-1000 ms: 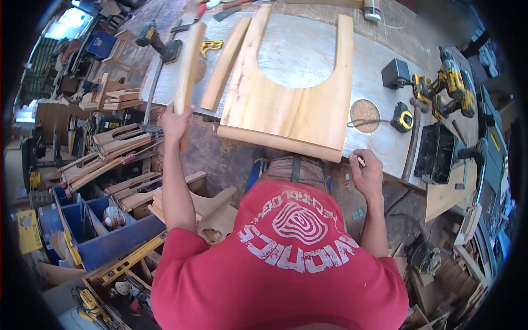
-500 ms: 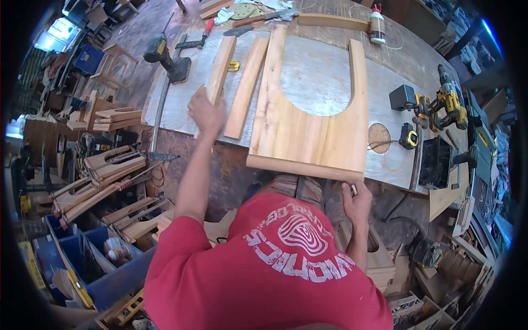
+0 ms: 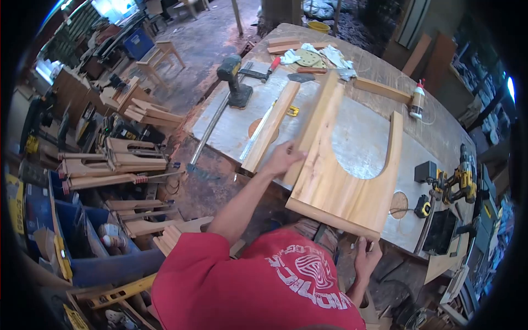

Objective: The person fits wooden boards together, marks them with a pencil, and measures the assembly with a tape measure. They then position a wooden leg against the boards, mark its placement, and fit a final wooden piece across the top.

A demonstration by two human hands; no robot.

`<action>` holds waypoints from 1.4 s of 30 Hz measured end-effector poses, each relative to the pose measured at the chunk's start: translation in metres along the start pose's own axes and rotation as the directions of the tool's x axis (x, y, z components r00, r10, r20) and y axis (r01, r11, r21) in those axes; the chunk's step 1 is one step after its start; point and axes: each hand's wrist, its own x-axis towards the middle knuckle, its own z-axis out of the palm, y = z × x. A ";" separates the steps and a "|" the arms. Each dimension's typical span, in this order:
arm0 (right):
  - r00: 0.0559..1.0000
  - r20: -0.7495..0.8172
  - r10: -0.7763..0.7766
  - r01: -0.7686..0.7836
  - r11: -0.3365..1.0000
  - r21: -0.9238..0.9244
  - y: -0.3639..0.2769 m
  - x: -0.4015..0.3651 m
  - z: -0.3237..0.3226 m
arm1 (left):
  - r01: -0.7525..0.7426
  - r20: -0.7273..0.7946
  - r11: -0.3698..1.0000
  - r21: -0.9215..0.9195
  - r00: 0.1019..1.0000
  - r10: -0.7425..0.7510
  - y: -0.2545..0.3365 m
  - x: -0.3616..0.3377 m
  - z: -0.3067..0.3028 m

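Note:
A U-shaped wooden panel lies on the bench, its front edge overhanging towards me. Along its left side a wooden strip stands against or very close to the panel. My left hand is closed round the near end of this strip, its fingertips close to the panel. My right hand is just below the panel's front right corner, fingers curled in a pinch. Whatever is in that pinch is too small to make out. A second wooden strip lies further left, apart from the panel.
A cordless drill and a bar clamp are on the left of the bench. To the right lie a tape measure and a yellow drill. A glue bottle stands at the back. Blue crates are on the floor.
My left hand has gone from the leftmost strip to the middle one, which has shifted right against the panel. My view has turned, while my right hand stays at the panel's corner.

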 end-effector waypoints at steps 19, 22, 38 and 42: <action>0.775 0.224 -0.590 0.525 0.800 0.290 -0.063 0.225 -0.106 | -0.439 0.413 0.784 0.439 0.873 0.258 0.021 0.014 0.282; 0.738 0.283 -0.612 0.539 0.788 0.299 -0.045 0.232 -0.107 | -0.359 0.387 0.820 0.445 0.903 0.186 0.011 0.017 0.306; 0.749 0.295 -0.593 0.491 0.796 0.353 -0.005 0.248 -0.130 | -0.427 0.423 0.650 0.628 0.889 0.176 -0.001 0.024 0.340; 0.746 0.303 -0.593 0.484 0.796 0.365 -0.005 0.251 -0.130 | -0.389 0.408 0.695 0.605 0.901 0.148 0.003 0.021 0.342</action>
